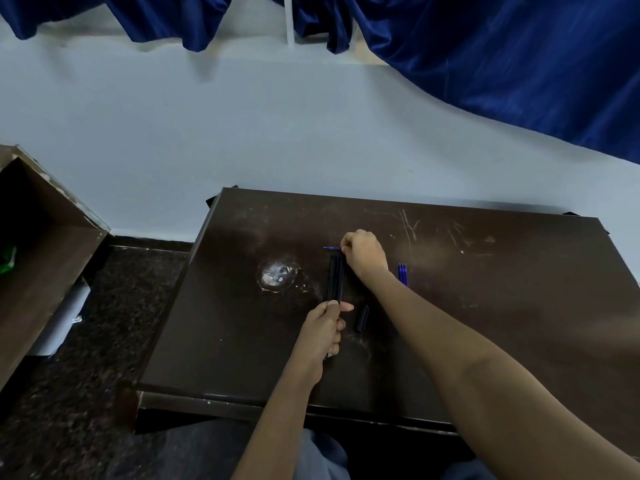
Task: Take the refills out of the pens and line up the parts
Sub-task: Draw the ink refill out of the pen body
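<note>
Black pen barrels [335, 279] lie upright side by side in the middle of the dark brown table [485, 306]. My left hand [323, 332] pinches their near ends between thumb and fingers. My right hand [363, 252] is curled at their far ends and grips a blue refill [331, 248], whose tip pokes out to the left. Blue refills [402, 273] lie together to the right of my right wrist. A short black pen cap [361, 318] lies near my left hand, under my right forearm.
A whitish worn patch [277, 274] marks the table left of the pens. An open brown box [45, 244] stands on the dark speckled floor at the left. A pale wall and blue curtains [502, 64] rise behind the table.
</note>
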The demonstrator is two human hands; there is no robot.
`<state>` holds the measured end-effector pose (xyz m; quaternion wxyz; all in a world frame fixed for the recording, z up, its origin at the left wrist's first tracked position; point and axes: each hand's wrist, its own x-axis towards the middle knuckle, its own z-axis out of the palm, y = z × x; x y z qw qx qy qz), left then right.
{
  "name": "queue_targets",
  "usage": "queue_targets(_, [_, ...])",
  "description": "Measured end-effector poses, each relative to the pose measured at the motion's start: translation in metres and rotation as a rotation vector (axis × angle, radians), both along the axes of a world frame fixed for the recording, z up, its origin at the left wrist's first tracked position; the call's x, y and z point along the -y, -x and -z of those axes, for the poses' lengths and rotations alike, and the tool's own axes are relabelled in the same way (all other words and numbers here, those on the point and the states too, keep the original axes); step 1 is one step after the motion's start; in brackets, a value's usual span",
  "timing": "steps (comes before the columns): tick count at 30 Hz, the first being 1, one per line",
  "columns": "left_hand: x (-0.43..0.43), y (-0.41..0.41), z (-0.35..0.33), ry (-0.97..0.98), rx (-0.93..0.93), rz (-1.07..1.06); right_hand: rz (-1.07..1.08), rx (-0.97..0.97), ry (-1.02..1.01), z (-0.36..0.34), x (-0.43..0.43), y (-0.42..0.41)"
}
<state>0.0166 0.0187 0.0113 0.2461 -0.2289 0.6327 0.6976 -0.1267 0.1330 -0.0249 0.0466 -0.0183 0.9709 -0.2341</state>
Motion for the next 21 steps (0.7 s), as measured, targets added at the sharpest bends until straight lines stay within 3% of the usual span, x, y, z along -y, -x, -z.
queue_targets(9, [-0.009, 0.002, -0.002, -0.009, 0.015, -0.008, 0.011, -0.028, 0.086, 0.0, -0.006, 0.001])
queue_targets(16, [-0.011, -0.007, -0.015, -0.007, 0.003, 0.001, 0.398, -0.187, 0.279, -0.011, -0.046, -0.037])
queue_targets(21, [-0.017, -0.016, -0.022, -0.004, -0.004, 0.017, 0.659, -0.023, 0.296, -0.014, -0.081, -0.072])
